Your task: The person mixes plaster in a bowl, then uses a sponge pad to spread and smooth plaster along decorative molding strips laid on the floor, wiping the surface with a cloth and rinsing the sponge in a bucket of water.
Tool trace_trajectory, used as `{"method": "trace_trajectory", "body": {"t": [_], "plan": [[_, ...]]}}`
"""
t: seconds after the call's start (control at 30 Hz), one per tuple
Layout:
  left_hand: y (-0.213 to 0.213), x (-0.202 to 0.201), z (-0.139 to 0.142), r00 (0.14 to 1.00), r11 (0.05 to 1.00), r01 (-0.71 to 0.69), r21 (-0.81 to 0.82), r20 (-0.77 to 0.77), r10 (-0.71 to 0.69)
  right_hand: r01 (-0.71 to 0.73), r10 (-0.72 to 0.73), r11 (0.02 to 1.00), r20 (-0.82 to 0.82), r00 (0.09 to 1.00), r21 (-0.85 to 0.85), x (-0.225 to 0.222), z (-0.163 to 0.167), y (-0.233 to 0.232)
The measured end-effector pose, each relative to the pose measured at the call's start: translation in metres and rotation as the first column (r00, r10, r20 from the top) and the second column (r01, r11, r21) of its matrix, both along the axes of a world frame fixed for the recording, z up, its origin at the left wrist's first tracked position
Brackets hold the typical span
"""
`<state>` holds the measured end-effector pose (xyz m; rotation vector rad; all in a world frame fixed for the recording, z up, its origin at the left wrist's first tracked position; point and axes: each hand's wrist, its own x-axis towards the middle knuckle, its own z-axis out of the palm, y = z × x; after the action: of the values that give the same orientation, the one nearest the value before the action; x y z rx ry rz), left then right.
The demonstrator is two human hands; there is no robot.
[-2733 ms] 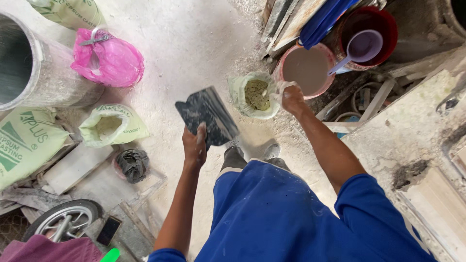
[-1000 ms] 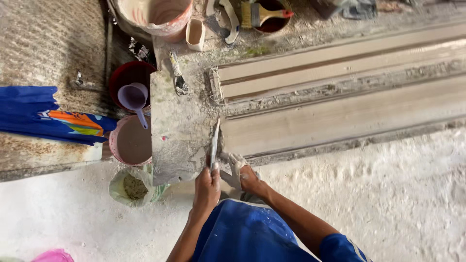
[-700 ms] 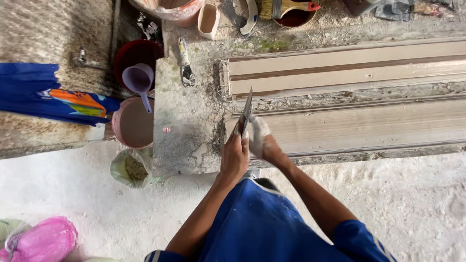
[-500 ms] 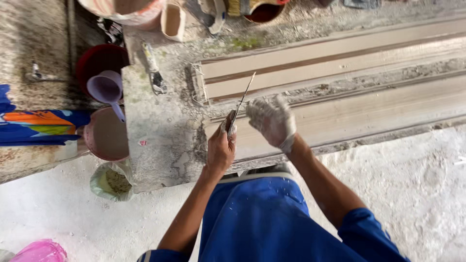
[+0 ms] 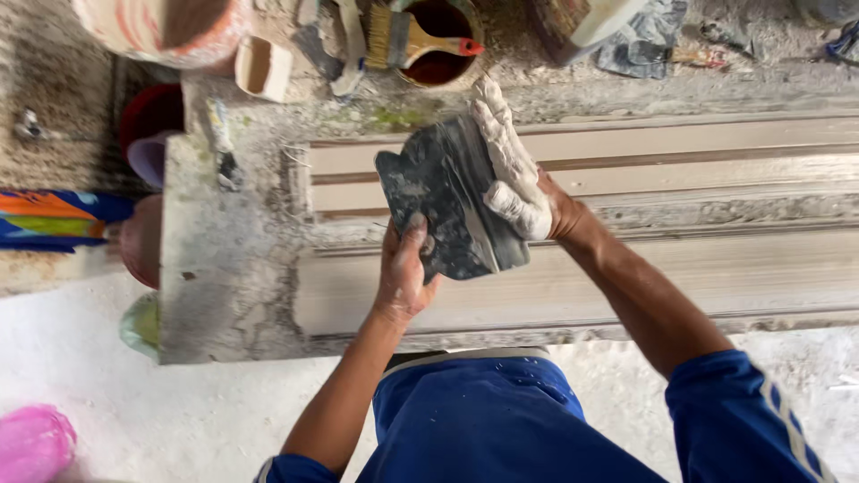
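Note:
My left hand (image 5: 404, 268) grips the lower edge of a dark, flat metal scraper blade (image 5: 438, 192) held face-up over the long moulded plaster strip (image 5: 680, 170). My right hand (image 5: 514, 170), coated in white plaster, lies flat along the blade's right edge with its fingers stretched up the blade. Both hands hover above the grey, plaster-stained workbench (image 5: 224, 277).
At the back stand a dark red pot with a brush (image 5: 429, 40), a small cup (image 5: 261, 67) and a large pale bucket (image 5: 152, 27). Left of the bench are red and pink tubs (image 5: 143, 250), a purple scoop (image 5: 148, 156), a blue cloth (image 5: 54, 219) and a pink bag (image 5: 31, 443).
The blade was edge-on over the bench; now it is turned flat, face up. My right hand has moved onto its right edge.

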<state>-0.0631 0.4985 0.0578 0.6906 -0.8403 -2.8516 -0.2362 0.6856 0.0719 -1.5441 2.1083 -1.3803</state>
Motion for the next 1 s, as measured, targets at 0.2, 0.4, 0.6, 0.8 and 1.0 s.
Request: {"method": "trace_trajectory", "body": {"t": [0.2, 0.4, 0.6, 0.8, 1.0], "plan": [[0.046, -0.058, 0.029, 0.997, 0.988, -0.053, 0.144, -0.043, 0.060, -0.197, 0.201, 0.980, -0.146, 0.969, 0.039, -0.043, 0.005, 0.084], [0.050, -0.087, 0.012, 0.990, 0.936, -0.140, -0.323, -0.071, 0.124, -0.254, 0.384, 0.923, 0.642, 0.664, -0.289, -0.060, 0.045, 0.123], [0.074, -0.101, -0.012, 0.978, 0.675, 0.018, -0.738, -0.126, -0.165, -0.158, 0.466, 0.873, 0.885, -0.014, -0.462, -0.102, 0.054, 0.108], [0.122, -0.110, -0.021, 0.967, 0.532, 0.072, -0.844, -0.073, -0.246, 0.347, -0.094, 0.935, 0.994, 0.054, 0.069, -0.136, 0.023, 0.106], [0.127, -0.105, -0.017, 0.958, 0.382, -0.076, -0.921, -0.173, -0.228, 0.280, -0.510, 0.835, 0.857, 0.071, 0.474, -0.145, 0.034, 0.099]]}}
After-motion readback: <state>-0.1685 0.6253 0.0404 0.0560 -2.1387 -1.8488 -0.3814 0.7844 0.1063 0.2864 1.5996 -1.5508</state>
